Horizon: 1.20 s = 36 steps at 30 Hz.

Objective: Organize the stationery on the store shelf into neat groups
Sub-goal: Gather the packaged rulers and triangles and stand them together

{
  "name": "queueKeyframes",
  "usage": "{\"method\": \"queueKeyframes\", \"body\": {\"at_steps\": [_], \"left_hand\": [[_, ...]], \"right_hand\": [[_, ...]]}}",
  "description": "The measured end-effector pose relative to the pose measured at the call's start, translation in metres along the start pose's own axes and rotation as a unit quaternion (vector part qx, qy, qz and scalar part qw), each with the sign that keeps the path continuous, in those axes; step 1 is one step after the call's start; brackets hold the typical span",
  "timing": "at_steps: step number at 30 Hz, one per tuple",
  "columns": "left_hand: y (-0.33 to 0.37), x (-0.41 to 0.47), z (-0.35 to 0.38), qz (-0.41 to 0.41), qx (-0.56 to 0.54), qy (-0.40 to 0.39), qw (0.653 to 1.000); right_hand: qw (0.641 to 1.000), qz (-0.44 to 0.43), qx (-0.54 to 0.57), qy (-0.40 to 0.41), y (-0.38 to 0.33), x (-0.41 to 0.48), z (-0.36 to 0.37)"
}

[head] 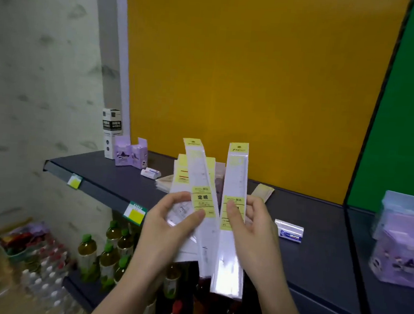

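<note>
My left hand (171,218) grips a fanned bunch of packaged rulers (197,178), white sleeves with yellow labels, held upright in front of the dark shelf (318,240). My right hand (250,224) pinches one more packaged ruler (232,233), held upright just right of the bunch, thumb on its yellow label. Two packaged erasers lie on the shelf: one at the back left (150,173), one at the right (290,231). A flat beige packet (262,192) lies behind my right hand.
Purple boxes (132,154) and a tall white-and-black box (111,133) stand at the shelf's back left. More purple and blue boxes (399,244) sit at the far right. Green-capped bottles (109,250) fill the lower shelf. Yellow price tags (136,213) hang on the shelf edge.
</note>
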<state>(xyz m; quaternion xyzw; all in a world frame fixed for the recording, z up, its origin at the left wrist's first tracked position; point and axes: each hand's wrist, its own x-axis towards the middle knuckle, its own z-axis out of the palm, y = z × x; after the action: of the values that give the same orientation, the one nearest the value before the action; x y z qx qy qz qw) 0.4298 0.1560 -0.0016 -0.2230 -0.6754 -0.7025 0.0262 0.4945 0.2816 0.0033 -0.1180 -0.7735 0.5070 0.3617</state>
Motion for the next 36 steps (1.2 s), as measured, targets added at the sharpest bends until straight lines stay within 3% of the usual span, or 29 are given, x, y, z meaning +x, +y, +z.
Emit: {"method": "queueKeyframes", "body": {"at_steps": [5,10,18,22,32,36], "left_hand": [[-0.008,0.06,-0.037,-0.019,-0.025,-0.031,0.999],[-0.026,0.132,-0.077,-0.028,-0.033,-0.085,0.995],[-0.054,0.221,-0.099,-0.073,-0.073,-0.2,0.974],[-0.061,0.239,-0.096,-0.08,-0.088,-0.24,0.963],[-0.063,0.245,-0.088,-0.085,-0.14,-0.271,0.949],[-0.059,0.236,-0.087,-0.087,-0.16,-0.264,0.947]], "right_hand": [[0.996,0.042,-0.044,0.064,0.007,0.031,-0.004],[0.977,0.088,-0.158,0.111,0.021,0.071,-0.007],[0.903,0.211,-0.346,0.144,0.05,0.128,0.005],[0.87,0.251,-0.393,0.158,0.059,0.13,0.006],[0.844,0.269,-0.439,0.15,0.064,0.131,0.014],[0.797,0.25,-0.527,0.155,0.046,0.123,0.024]]}}
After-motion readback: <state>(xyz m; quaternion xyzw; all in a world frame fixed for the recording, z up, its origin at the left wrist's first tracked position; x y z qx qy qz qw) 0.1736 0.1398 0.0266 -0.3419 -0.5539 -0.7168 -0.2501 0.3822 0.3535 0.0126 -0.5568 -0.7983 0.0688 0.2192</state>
